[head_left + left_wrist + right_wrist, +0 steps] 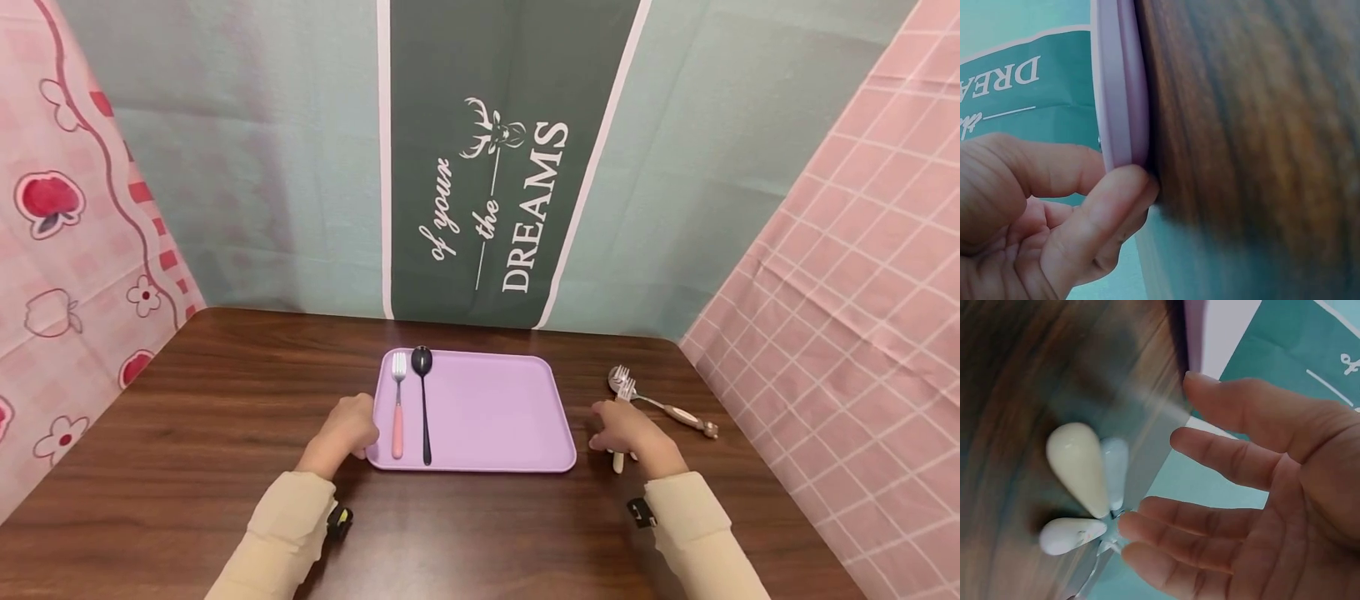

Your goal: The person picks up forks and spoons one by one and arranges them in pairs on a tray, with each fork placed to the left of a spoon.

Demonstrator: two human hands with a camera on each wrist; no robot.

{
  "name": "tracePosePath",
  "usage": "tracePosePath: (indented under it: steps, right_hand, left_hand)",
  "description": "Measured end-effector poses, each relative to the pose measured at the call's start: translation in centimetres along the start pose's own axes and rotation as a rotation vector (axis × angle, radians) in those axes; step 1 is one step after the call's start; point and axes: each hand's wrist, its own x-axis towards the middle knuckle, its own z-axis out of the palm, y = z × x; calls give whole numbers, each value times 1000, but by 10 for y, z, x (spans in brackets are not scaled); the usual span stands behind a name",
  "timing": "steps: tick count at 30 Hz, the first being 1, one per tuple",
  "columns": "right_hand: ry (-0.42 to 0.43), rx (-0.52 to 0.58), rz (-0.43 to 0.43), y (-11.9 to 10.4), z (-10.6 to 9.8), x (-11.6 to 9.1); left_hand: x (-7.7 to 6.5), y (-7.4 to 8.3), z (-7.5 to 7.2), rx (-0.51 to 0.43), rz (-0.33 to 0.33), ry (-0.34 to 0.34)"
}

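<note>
Purple tray (495,408), pinched by left hand (351,427), right hand (628,429) spread, empty, backdrop (465,279) reading "of your", "the", "DREAMS"

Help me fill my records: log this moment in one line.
left grip: pinches tray; right grip: near cutlery, holding nothing; on tray: fork, spoon

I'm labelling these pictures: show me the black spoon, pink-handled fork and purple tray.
Black spoon (424,406), head view: on its thin handle.
Pink-handled fork (398,419), head view: on its pink handle.
Purple tray (491,410), head view: on its bare middle.
</note>
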Motion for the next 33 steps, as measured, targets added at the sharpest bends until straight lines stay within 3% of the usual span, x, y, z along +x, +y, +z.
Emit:
tracePosePath:
  steps: [6,13,21,33]
  right_hand:
    - [-8,31,19,7,0,-3]
    - [-55,204,163,16,2,-7]
    - [-70,312,240,21,5,-5]
    - [-72,288,287,27,11,0]
  left_hand:
    - [-1,-2,0,8,4,-4]
    - [0,-1,2,16,3,-4]
    - [0,0,1,38,3,8]
    - [0,1,2,35,12,18]
